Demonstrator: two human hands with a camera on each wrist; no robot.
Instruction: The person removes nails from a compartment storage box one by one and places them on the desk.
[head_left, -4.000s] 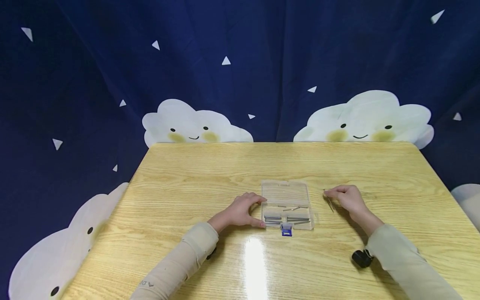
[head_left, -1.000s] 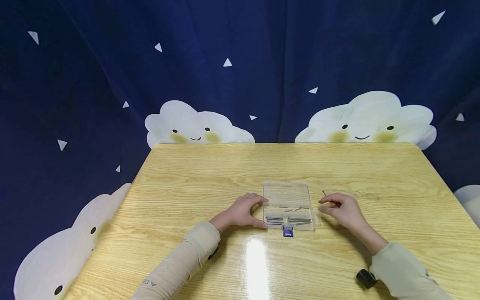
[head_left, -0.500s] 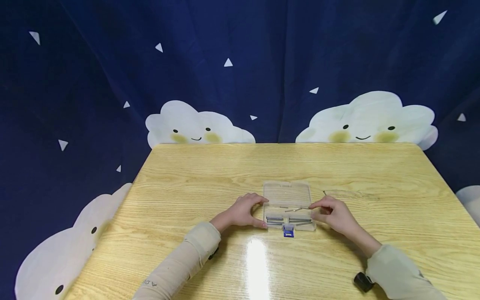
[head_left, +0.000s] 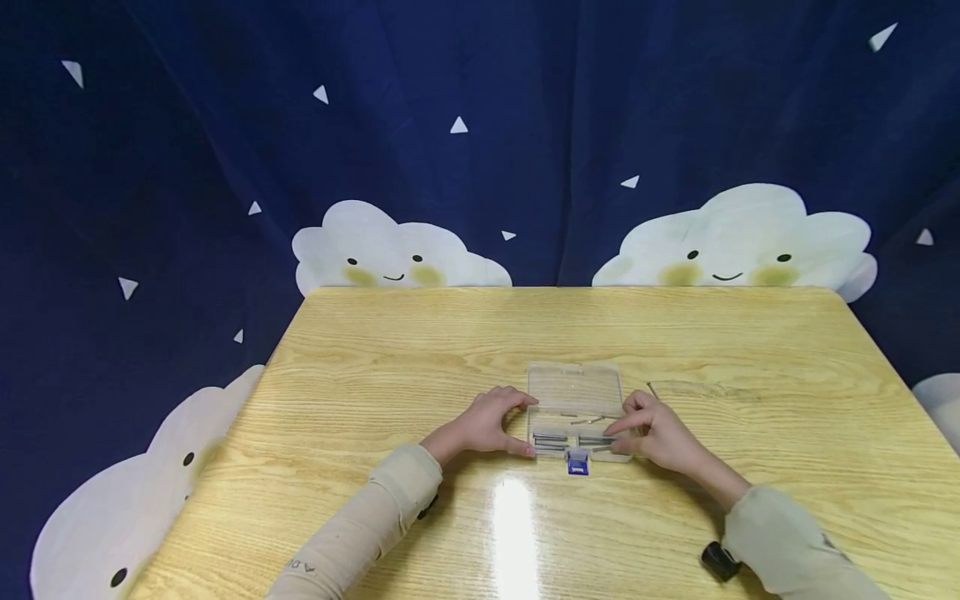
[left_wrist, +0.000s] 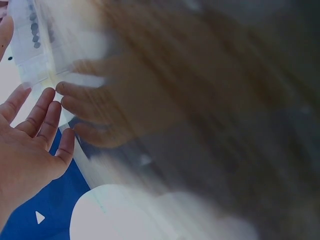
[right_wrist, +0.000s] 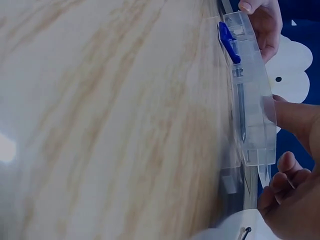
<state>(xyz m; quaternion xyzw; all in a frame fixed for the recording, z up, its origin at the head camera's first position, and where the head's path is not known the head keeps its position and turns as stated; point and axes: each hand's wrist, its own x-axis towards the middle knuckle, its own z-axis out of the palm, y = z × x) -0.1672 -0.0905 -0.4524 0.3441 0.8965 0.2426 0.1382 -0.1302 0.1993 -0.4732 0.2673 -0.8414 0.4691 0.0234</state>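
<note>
A clear plastic compartment box (head_left: 574, 383) lies on the table with its lid folded back. Its blue latch (head_left: 577, 463) faces the person. The left hand (head_left: 483, 422) holds the box's left end, thumb at the front corner and index finger farther back. Long nails (head_left: 551, 438) lie in the left front compartment, shorter nails (head_left: 588, 420) in the rear one. The right hand (head_left: 662, 435) has its index finger and thumb at the right front compartment, covering part of its nails. Whether anything is between those fingertips is hidden, even in the right wrist view, where a nail (right_wrist: 242, 111) shows through the wall.
One more nail (head_left: 652, 389) lies on the wooden table (head_left: 420, 350) just behind the right hand. A dark blue curtain (head_left: 420, 117) with clouds hangs behind the table's far edge. A black wrist device (head_left: 720, 562) sits beneath the right sleeve.
The right hand has moved left from the table beside the box, where it was picking at nails, to the right front compartment. The left hand stays on the box.
</note>
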